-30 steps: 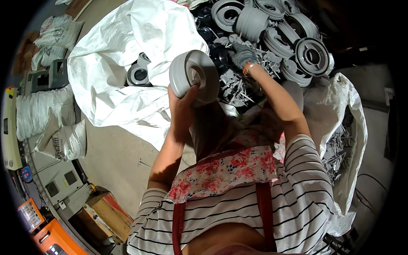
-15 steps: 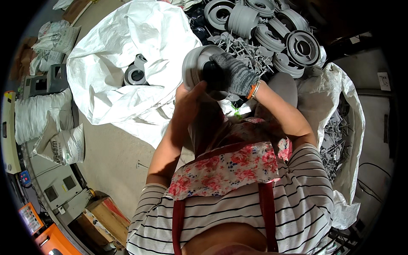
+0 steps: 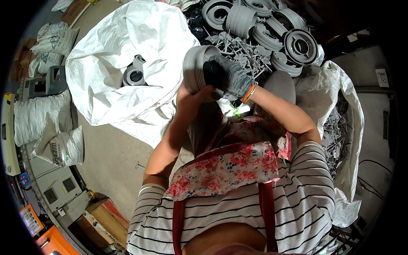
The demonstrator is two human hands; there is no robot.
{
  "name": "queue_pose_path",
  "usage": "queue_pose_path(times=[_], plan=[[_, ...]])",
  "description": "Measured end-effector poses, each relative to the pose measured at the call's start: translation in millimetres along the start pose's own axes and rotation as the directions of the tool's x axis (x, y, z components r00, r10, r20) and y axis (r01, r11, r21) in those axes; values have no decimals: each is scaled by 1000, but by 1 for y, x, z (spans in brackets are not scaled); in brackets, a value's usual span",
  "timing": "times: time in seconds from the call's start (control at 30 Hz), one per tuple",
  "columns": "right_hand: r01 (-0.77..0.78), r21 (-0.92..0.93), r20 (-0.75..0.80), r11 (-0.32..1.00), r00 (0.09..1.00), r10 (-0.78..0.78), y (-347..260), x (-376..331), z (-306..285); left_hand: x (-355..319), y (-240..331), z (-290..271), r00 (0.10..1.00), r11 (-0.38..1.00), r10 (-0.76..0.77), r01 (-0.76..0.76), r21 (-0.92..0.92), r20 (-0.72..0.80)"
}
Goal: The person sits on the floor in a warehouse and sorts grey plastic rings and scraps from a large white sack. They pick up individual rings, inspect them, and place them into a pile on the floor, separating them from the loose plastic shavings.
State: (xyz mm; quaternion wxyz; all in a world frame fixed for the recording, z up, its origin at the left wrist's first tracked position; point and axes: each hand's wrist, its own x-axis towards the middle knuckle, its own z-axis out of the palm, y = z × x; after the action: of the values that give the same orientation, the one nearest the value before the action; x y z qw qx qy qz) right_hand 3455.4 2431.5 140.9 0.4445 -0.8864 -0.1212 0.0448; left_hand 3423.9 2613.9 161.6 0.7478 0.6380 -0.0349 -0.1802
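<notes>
Between my hands is a grey ribbed round plastic part [image 3: 193, 70], tilted with its open end toward the right. My bare left hand [image 3: 190, 97] is closed round its near lower side. My right hand [image 3: 238, 77], in a grey knitted glove, grips a dark round piece [image 3: 212, 73] at the part's open end. The glove hides some of that piece, so I cannot tell whether it sits inside the part. Left of my hands, a similar grey part with a black centre [image 3: 135, 75] lies in a large white woven sack [image 3: 97, 91].
Grey ribbed rings [image 3: 300, 46] and thin plastic scraps [image 3: 236, 46] are heaped at the far right. A sack of scraps [image 3: 359, 140] stands on my right. Filled white sacks [image 3: 42, 117], a cardboard box [image 3: 106, 219] and machine cabinets [image 3: 63, 187] line the left.
My gloved hand has shifted slightly down and turned a little at the part's open end. The grey part remains held in nearly the same place.
</notes>
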Motion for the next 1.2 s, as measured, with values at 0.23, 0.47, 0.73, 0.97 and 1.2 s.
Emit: queue_pose_path(times=[0.23, 0.47, 0.73, 0.97, 1.2], plan=[[310, -151, 144, 939, 946, -289, 24, 1, 8, 5, -5, -2, 994, 991, 111, -111, -71, -5], [124, 87, -93, 988, 989, -116, 15, 5, 12, -3, 6, 2, 997, 1000, 7, -7, 6, -72], [-256, -23, -458, 966, 862, 217, 67, 71, -32, 24, 41, -78, 741, 626, 586, -157, 764, -328], [-456, 438, -603, 774, 489, 630, 219, 173, -99, 35, 35, -65, 828, 795, 489, -292, 531, -276], [-145, -89, -380, 985, 919, 101, 104, 84, -92, 27, 0, -15, 968, 919, 235, -193, 343, -84]])
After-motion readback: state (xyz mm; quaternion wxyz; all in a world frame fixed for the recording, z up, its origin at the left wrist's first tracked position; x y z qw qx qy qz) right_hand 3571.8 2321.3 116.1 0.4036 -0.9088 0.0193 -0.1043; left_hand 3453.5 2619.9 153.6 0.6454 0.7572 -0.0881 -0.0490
